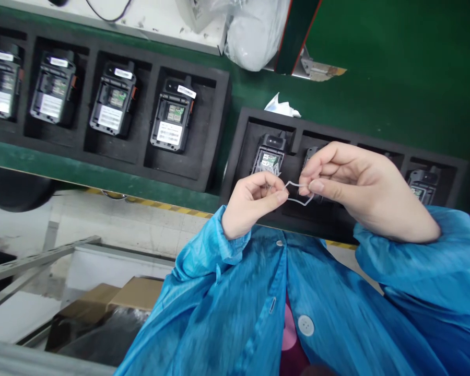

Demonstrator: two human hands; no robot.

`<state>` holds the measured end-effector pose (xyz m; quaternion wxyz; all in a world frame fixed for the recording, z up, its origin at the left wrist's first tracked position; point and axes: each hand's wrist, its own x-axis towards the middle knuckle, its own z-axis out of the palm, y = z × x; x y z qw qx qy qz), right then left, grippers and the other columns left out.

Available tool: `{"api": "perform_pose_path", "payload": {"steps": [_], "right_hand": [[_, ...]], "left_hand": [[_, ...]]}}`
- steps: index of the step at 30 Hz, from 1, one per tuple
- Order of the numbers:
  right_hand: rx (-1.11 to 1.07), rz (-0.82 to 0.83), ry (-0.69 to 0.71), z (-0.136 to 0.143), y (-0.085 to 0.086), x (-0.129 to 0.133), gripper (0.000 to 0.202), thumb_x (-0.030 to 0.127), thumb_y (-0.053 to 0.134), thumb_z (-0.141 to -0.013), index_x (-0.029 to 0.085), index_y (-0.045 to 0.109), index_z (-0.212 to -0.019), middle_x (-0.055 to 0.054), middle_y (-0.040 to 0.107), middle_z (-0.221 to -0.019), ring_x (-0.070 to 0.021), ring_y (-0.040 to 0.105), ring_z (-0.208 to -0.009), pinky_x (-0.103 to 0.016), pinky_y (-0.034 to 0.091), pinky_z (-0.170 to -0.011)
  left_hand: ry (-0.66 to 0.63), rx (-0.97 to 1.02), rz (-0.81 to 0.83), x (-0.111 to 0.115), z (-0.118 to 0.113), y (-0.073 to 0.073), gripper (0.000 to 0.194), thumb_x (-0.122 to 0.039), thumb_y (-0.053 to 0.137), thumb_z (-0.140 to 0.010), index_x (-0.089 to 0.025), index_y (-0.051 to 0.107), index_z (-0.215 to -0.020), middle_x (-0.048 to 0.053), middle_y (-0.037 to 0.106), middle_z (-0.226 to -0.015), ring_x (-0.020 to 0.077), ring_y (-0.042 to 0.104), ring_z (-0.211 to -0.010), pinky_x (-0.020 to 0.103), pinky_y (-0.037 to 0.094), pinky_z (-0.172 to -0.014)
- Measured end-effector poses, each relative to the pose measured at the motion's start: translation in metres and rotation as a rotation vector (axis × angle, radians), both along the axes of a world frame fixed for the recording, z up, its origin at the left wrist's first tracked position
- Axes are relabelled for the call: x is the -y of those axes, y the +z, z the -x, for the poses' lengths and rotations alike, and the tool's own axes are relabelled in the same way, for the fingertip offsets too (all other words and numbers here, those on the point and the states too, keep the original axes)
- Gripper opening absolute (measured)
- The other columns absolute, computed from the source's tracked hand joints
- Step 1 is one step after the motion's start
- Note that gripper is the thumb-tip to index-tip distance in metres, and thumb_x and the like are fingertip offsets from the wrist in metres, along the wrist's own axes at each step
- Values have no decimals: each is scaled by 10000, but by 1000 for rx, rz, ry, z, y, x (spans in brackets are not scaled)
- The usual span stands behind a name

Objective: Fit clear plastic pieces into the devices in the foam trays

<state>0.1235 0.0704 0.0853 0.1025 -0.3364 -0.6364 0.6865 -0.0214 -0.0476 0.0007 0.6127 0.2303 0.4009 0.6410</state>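
Observation:
Between my two hands is a thin, translucent, frame-like ring (305,203), which looks like a sealing gasket. My left hand (254,201) pinches its left end between thumb and fingers. At the opposite end, my right hand (352,183) grips it with thumb and forefinger. Pale strips (273,168) show just above my left fingers; whether that hand holds them too is unclear. Just beyond my left hand lies a black handheld device (272,143) with its back open, in a foam tray (241,141). My right hand partly hides another device (310,152) in the neighbouring compartment.
A second foam tray (216,130) on the left holds several similar open-backed devices (172,115) with white labels. Crumpled white paper (282,107) lies behind the right tray. A plastic bag (254,36) sits at the back. Cardboard boxes (137,292) are below the bench edge.

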Motion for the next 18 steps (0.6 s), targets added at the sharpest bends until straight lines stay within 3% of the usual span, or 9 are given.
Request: {"api": "perform_pose_path", "payload": {"steps": [5, 10, 15, 18], "right_hand": [[-4, 102, 59, -3, -2, -5, 163, 289, 703, -830, 227, 638, -965, 0, 673, -818, -115, 645, -766, -249, 532, -735], [-10, 200, 165, -2, -4, -9, 177, 322, 640, -880, 242, 639, -1038, 5, 648, -787, -112, 606, -767, -259, 510, -763], [9, 136, 115, -1, -3, -6, 224, 361, 560, -931, 234, 616, -1107, -12, 655, -852, -113, 594, -800, -249, 501, -762], [61, 66, 102, -1, -1, -3, 292, 356, 630, -888, 216, 581, -1139, -16, 661, -886, -119, 616, -839, -248, 510, -797]], "left_hand": [[-51, 26, -11, 0, 2, 0, 170, -251, 771, -767, -148, 645, -816, -21, 526, -697, 28, 410, -560, 167, 339, -534], [-124, 97, 25, 0, 3, 1, 200, -267, 774, -756, -138, 631, -809, -11, 537, -700, 23, 370, -525, 164, 234, -455], [-159, 113, 61, 0, 5, 2, 224, -293, 768, -762, -132, 616, -796, 15, 562, -776, 23, 350, -533, 172, 194, -446], [-166, 129, 35, 1, 6, 1, 180, -258, 755, -772, -134, 634, -820, -2, 548, -739, 16, 332, -513, 172, 185, -445]]}}
